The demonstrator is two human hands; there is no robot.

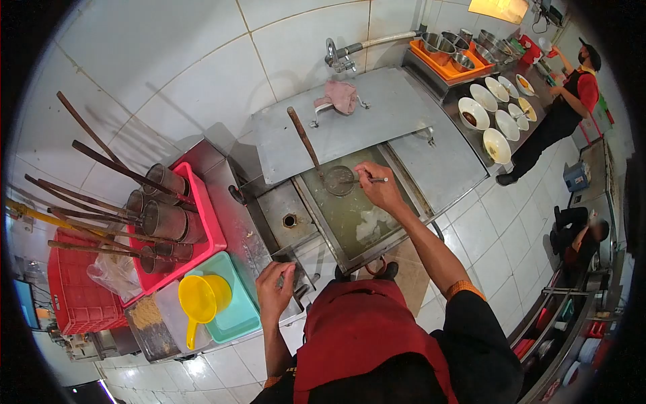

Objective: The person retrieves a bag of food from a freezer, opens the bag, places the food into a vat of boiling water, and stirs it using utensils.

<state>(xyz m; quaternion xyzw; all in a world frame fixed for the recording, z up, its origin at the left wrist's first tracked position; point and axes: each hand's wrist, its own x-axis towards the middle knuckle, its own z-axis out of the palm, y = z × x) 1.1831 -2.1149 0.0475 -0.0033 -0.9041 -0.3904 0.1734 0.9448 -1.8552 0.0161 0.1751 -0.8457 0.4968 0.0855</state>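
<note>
My right hand (380, 187) is closed around a thin stick-like utensil (381, 180), reaching over the cooking vat (370, 215) of cloudy water. Its far end meets a round noodle strainer (338, 182) sitting at the water's surface; whether it is one stick or a pair I cannot tell. The strainer's wooden handle (303, 135) leans up against the metal lid (343, 135), and no hand is on it. Pale foam floats in the vat. My left hand (274, 289), fingers curled together with nothing visible in them, hovers by the front left edge of the cooker.
Several long-handled strainers (165, 219) stand in a pink basin (214, 225) on the left. A yellow dipper (202, 297) rests over a turquoise tray (235, 316). A pink cloth (340, 96) lies on the lid. At right, a co-worker (572, 101) stands beside several bowls (496, 145).
</note>
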